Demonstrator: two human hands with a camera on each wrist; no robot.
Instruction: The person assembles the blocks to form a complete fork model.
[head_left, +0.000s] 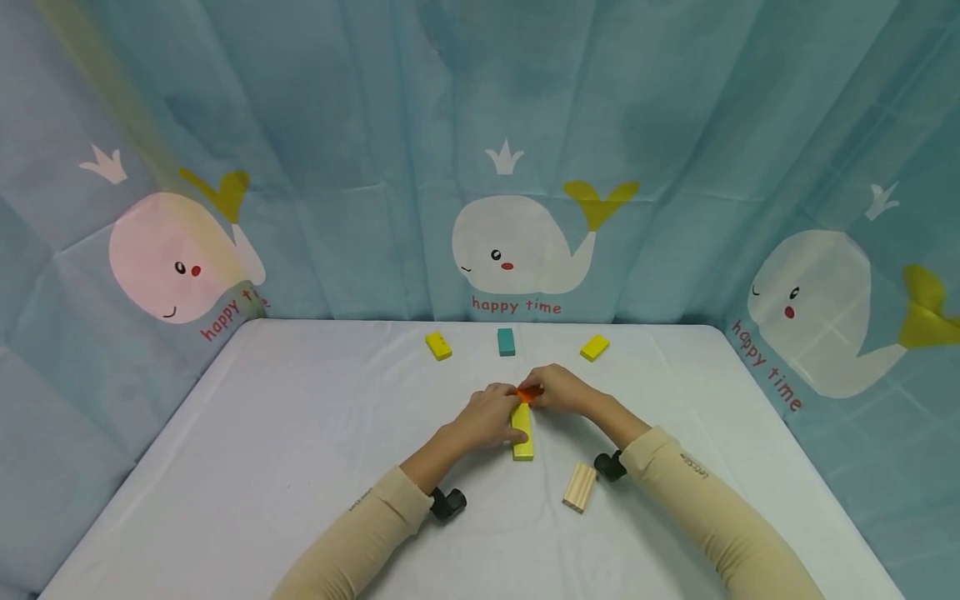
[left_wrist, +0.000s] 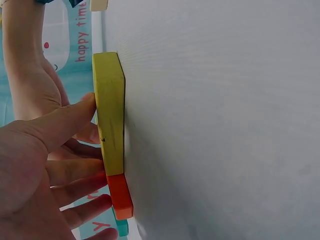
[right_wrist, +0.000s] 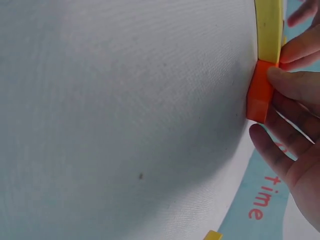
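Note:
A long yellow block (head_left: 522, 446) lies on the white table, its far end against an orange block (head_left: 529, 395). My left hand (head_left: 489, 415) holds the yellow block from the left. In the left wrist view its thumb rests on the yellow block (left_wrist: 110, 110), and its other fingers reach along the side to the orange block (left_wrist: 120, 197). My right hand (head_left: 561, 389) pinches the orange block from the right. In the right wrist view the thumb lies on the orange block (right_wrist: 260, 92); some fingertips are hidden behind it.
Toward the back of the table (head_left: 337, 392) lie a yellow block (head_left: 438, 346), a teal block (head_left: 506, 342) and another yellow block (head_left: 595, 347). Plain grooved wood (head_left: 580, 487) lies near the right forearm. A blue whale-print curtain (head_left: 360, 242) hangs behind the table.

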